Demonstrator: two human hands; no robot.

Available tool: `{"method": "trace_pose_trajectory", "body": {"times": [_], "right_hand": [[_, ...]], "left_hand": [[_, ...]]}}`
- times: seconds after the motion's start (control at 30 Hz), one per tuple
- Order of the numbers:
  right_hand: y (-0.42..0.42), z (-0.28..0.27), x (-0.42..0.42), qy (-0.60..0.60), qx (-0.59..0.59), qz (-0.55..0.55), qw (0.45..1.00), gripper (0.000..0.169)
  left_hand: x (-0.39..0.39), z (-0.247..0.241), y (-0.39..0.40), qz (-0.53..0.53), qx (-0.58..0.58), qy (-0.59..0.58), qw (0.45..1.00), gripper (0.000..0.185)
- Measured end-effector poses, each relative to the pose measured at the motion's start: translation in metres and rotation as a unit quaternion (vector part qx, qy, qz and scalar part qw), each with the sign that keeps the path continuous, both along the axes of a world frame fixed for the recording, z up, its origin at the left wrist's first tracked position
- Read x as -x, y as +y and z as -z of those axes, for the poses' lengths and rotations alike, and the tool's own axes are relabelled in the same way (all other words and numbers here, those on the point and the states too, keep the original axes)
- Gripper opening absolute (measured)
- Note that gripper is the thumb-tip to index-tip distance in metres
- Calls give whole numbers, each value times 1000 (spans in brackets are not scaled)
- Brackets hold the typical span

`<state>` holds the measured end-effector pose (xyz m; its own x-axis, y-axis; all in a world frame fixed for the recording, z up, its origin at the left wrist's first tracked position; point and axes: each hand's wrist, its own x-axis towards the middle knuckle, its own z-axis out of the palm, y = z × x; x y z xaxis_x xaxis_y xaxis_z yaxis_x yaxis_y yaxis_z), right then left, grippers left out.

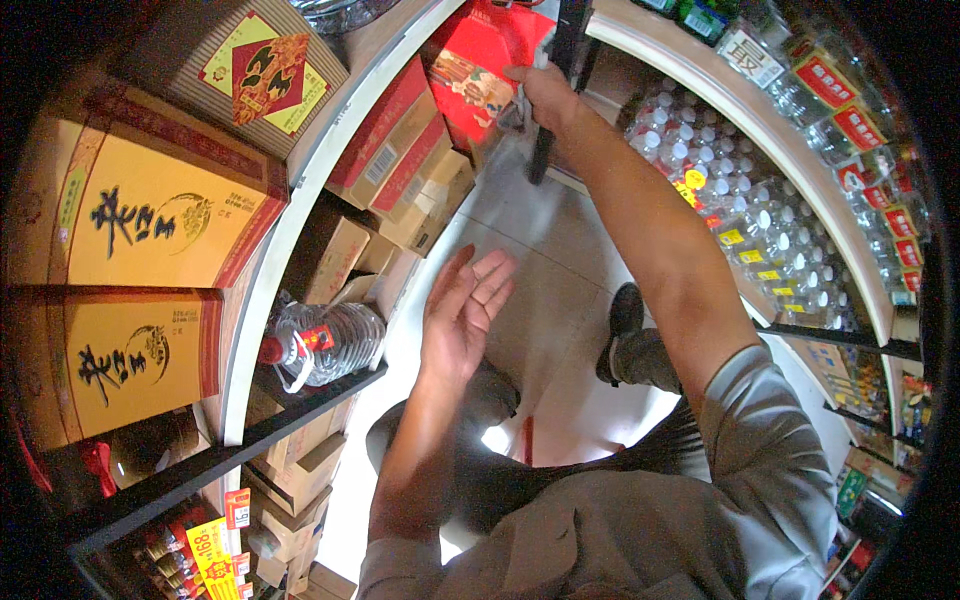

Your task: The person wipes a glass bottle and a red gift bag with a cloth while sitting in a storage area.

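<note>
My right hand [551, 96] is closed at the right edge of a red printed gift box or bag [480, 67], near the far end of the aisle; a crumpled clear or grey piece hangs below its fingers. My left hand [465, 311] hovers over the tiled floor with its palm up and fingers apart, holding nothing. Just left of the red item, cardboard cartons with red bands [397, 142] lie stacked on the lower shelf. Nearer to me on that side, a large clear plastic jug [330, 345] with a red cap and white handle lies on its side.
Yellow boxes [165, 210] stand on the upper left shelf. A black shelf upright [551, 154] rises beyond my right hand. White-capped bottles [739, 202] fill the lower right shelf, with red-labelled bottles [855, 120] above. Opened cartons [300, 480] are at lower left.
</note>
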<state>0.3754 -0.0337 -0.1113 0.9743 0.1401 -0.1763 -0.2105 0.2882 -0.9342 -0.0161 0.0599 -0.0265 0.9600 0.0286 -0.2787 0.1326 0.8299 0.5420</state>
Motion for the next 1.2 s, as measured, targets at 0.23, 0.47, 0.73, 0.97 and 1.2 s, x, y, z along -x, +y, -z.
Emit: {"method": "trace_pose_trajectory", "body": {"times": [0.23, 0.47, 0.73, 0.97, 1.2], "right_hand": [[4, 11, -83, -24, -49, -130, 990, 36], [67, -15, -12, -95, 335, -27, 937, 76], [41, -2, 53, -337, 348, 176, 857, 76], [44, -16, 122, -428, 415, 170, 784, 61], [62, 8, 95, -573, 512, 22, 640, 63]], "left_hand": [[-9, 4, -7, 70, -78, -7, 994, 69], [3, -3, 18, 18, -98, 50, 994, 73], [1, -6, 15, 26, -96, 52, 994, 72], [6, -9, 21, 23, -101, 50, 993, 71], [8, -7, 22, 27, -100, 45, 994, 68]]}}
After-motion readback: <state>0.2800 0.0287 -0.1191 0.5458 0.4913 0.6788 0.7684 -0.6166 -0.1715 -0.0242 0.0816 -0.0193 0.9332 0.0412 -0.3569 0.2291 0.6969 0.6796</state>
